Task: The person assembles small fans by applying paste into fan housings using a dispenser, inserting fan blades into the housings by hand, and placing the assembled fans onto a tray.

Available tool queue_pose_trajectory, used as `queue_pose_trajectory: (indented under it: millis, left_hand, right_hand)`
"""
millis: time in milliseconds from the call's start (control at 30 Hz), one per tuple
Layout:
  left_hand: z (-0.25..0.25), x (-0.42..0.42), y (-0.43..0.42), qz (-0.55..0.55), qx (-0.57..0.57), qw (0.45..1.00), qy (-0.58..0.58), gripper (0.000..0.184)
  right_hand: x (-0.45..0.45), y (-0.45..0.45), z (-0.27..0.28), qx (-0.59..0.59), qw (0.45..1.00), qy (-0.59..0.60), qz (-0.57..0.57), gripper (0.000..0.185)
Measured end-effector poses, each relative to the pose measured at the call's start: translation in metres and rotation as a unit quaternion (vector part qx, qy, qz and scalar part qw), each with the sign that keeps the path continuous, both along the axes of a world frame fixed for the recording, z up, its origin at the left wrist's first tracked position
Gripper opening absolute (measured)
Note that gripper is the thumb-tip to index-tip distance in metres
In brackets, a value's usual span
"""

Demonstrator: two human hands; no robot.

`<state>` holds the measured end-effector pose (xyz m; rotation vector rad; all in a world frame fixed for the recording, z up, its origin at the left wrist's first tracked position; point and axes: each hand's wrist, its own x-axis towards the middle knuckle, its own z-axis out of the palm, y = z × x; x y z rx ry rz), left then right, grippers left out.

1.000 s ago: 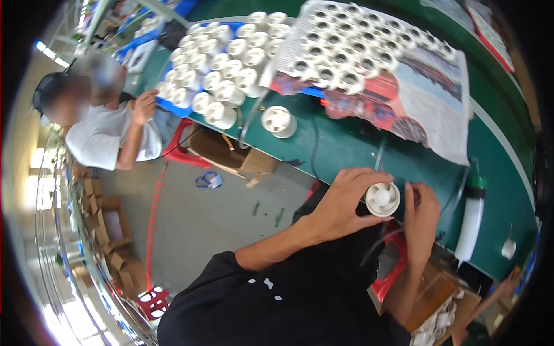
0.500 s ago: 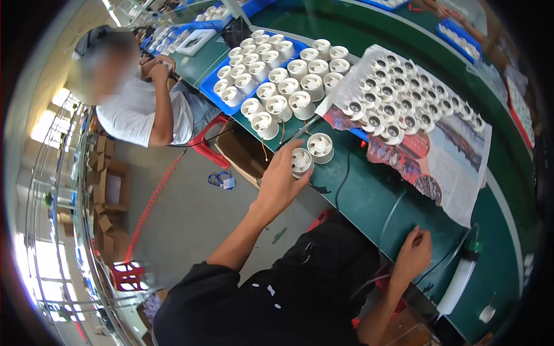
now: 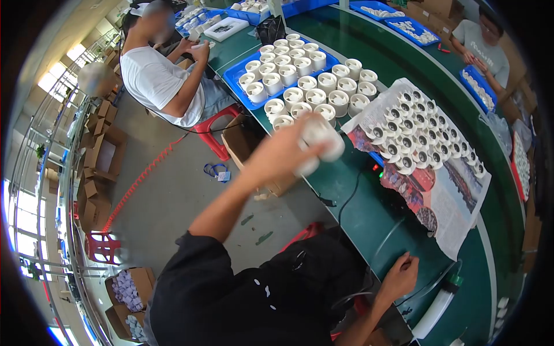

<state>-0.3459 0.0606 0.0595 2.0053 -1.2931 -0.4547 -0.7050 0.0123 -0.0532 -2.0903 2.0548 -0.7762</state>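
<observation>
My left hand (image 3: 277,153), smeared by motion, is closed around white round fan housings (image 3: 328,141) over the table's near edge. A second blurred white housing shape (image 3: 307,167) shows just below its fingers; the exact grip on each is unclear. Close behind stand rows of similar white cup-shaped housings (image 3: 339,102) with vanes inside. My right hand (image 3: 402,275) rests by the table edge with curled fingers pressed together; whatever may be between them is hidden. Nearest to it lies a large white syringe (image 3: 434,314) with a green cap and a clear tube.
More housings fill a blue tray (image 3: 238,75). White fan wheels with dark centres (image 3: 423,138) cover a newspaper (image 3: 456,216) on the green table (image 3: 360,216). A dark cable (image 3: 348,202) crosses the surface. One person (image 3: 167,81) sits at the left, another (image 3: 482,49) across the table.
My left hand has lifted up with the housings that stood at the near edge. My right hand stays curled by the table edge. The head view has shifted.
</observation>
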Motion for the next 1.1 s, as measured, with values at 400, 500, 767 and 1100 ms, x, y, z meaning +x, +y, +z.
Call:
queue_pose_trajectory:
  millis: [400, 500, 767, 1100]
  left_hand:
    - [-0.020, 0.350, -0.076, 0.244, 0.062, 0.905, -0.342, 0.063]
    - [-0.059, 0.363, -0.083, 0.282, 0.091, 0.914, -0.278, 0.063]
    - [-0.095, 0.430, -0.081, 0.163, 0.041, 0.901, -0.401, 0.048]
    - [-0.016, 0.081, -0.045, -0.023, -0.160, 0.986, -0.045, 0.034]
  right_hand:
    - [0.001, 0.001, -0.005, -0.004, 0.998, 0.052, 0.027, 0.021]
    - [0.002, 0.000, -0.013, -0.034, 0.999, 0.029, 0.025, 0.024]
    - [-0.002, -0.002, -0.016, -0.042, 0.998, 0.007, 0.038, 0.023]
    - [-0.002, -0.001, 0.001, -0.063, 0.997, -0.045, 0.025, 0.019]
